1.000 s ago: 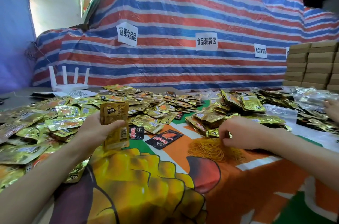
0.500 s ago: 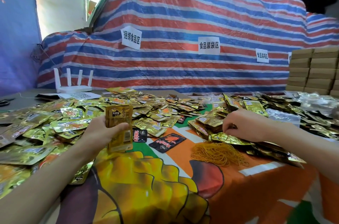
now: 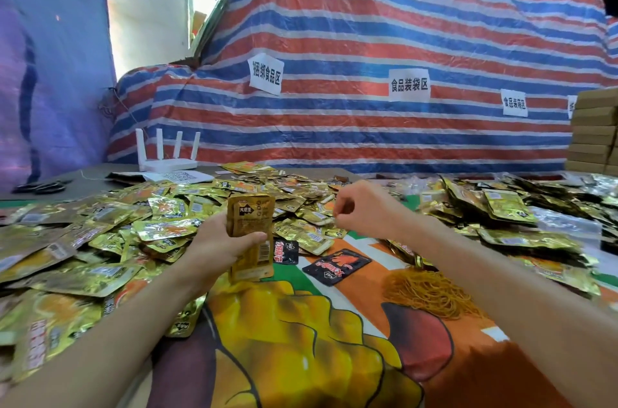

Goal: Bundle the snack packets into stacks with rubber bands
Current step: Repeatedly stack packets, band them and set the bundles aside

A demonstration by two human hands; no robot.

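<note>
My left hand [image 3: 219, 245] grips an upright stack of gold snack packets [image 3: 251, 213] above the table's middle. My right hand [image 3: 368, 210] hovers just right of the stack, fingers curled and fingertips pinched together on what looks like a thin rubber band. A heap of yellow rubber bands [image 3: 431, 294] lies on the printed tablecloth [image 3: 301, 347], below my right forearm. Loose gold packets [image 3: 100, 240] cover the left and far side of the table. Another pile of gold packets [image 3: 501, 207] lies to the right.
Two black packets [image 3: 336, 265] [image 3: 286, 252] lie flat near the stack. A white router [image 3: 167, 162] and scissors [image 3: 43, 187] sit at the far left. Cardboard boxes [image 3: 593, 133] are stacked far right. A striped tarpaulin [image 3: 368, 39] with paper labels rises behind the table.
My right hand left the rubber band heap, passed over the right packet pile, and now sits raised close to the stack. My left hand kept holding the stack upright.
</note>
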